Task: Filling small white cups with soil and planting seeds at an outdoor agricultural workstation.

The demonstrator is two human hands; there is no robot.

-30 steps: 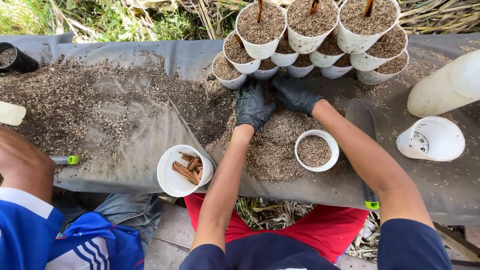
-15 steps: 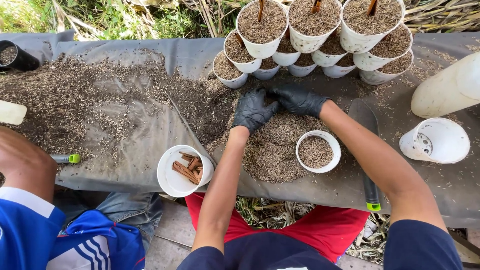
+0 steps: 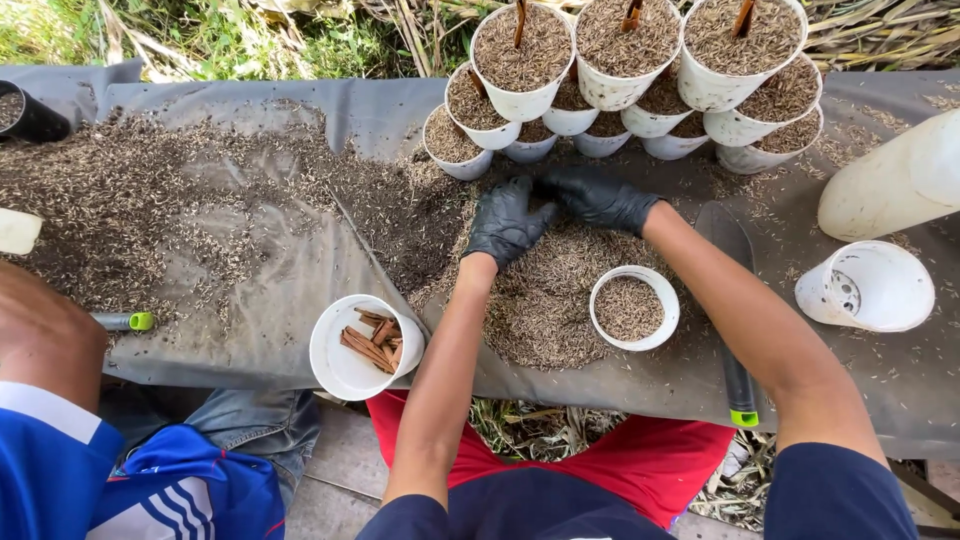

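Both my hands wear black gloves. My left hand (image 3: 508,220) lies palm down, fingers spread, on a heap of brown husk mix (image 3: 545,295) on the grey sheet (image 3: 270,330). My right hand (image 3: 598,197) rests cupped on the far edge of the same heap, fingertips touching the left hand. Just in front of them stands a small white pot (image 3: 633,307) filled with the mix. A white pot with brown bark sticks (image 3: 362,346) stands at the sheet's near edge, beside my left forearm.
Several filled white pots (image 3: 620,75) are stacked at the back, some with a stick in them. Empty white pots (image 3: 868,285) lie at right. A dark knife with a green-tipped handle (image 3: 732,300) lies under my right arm. Another person in blue (image 3: 60,440) sits at left.
My two hands have shifted slightly toward me and closer together on the heap; the right hand has drawn in from the stacked pots. The pots have not moved.
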